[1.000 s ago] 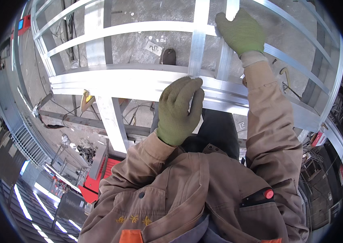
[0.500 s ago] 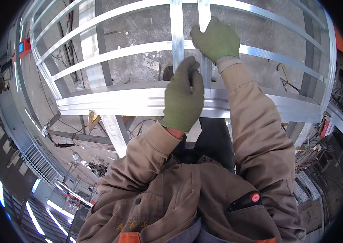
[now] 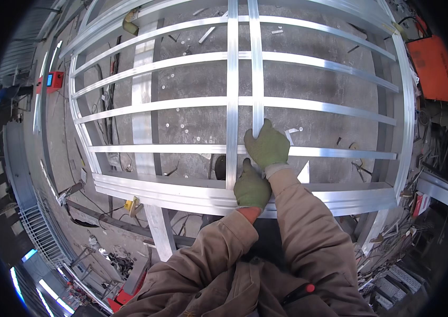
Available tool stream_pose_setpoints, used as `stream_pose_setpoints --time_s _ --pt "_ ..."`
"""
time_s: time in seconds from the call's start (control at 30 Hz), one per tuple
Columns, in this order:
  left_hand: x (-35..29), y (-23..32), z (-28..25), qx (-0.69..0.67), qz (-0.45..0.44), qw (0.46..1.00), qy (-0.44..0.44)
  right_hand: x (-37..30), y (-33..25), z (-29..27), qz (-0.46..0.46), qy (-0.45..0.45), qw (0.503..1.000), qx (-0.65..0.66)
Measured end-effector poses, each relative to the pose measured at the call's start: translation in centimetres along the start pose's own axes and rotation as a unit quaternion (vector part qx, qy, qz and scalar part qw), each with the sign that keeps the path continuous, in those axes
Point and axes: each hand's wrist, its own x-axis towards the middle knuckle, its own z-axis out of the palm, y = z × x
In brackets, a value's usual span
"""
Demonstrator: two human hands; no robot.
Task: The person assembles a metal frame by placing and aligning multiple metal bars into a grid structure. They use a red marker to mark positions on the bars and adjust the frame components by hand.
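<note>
The left hand (image 3: 252, 187) is lying over the front rail (image 3: 139, 193), fingers pointing forward near where the right bar (image 3: 257, 79) is passing from sight; whether it is grasping anything, I cannot tell. Just beyond, the right hand (image 3: 269, 145) is gripping that bar, thumb on one side and fingers on the other. A slackening hold could be letting the bar skew, and fingers could be getting pinched if it shifts against the rail. The bar is lying across the crossbars (image 3: 192, 103), running beside the left bar (image 3: 232, 116) with a narrow gap, so a leftward pull could be knocking them together. Metal edges could be snagging the sleeves (image 3: 224, 238). Floor (image 3: 313, 79) is showing between crossbars; rightward, open room is stretching to the side rail (image 3: 408, 116). The bar's far end is running toward the view's upper edge.
</note>
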Motion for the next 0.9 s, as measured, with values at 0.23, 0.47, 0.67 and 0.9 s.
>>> stream_pose_setpoints --time_s 0.23,0.47,0.67,0.9 --pt "2.5 -1.3 2.7 0.024 -0.014 0.998 0.055 0.7 -0.3 -0.1 0.005 -0.03 0.999 0.012" --pt "2.7 -0.5 2.9 0.033 -0.024 0.997 0.064 1.2 -0.6 -1.1 0.021 -0.04 0.999 0.024" --pt "2.5 0.5 2.7 0.012 -0.033 0.993 0.111 2.8 0.6 -4.4 -0.058 -0.088 0.993 -0.058" --pt "2.5 0.8 2.3 -0.006 -0.042 0.992 0.122 17.3 -4.6 -15.4 -0.167 0.158 0.971 -0.064"
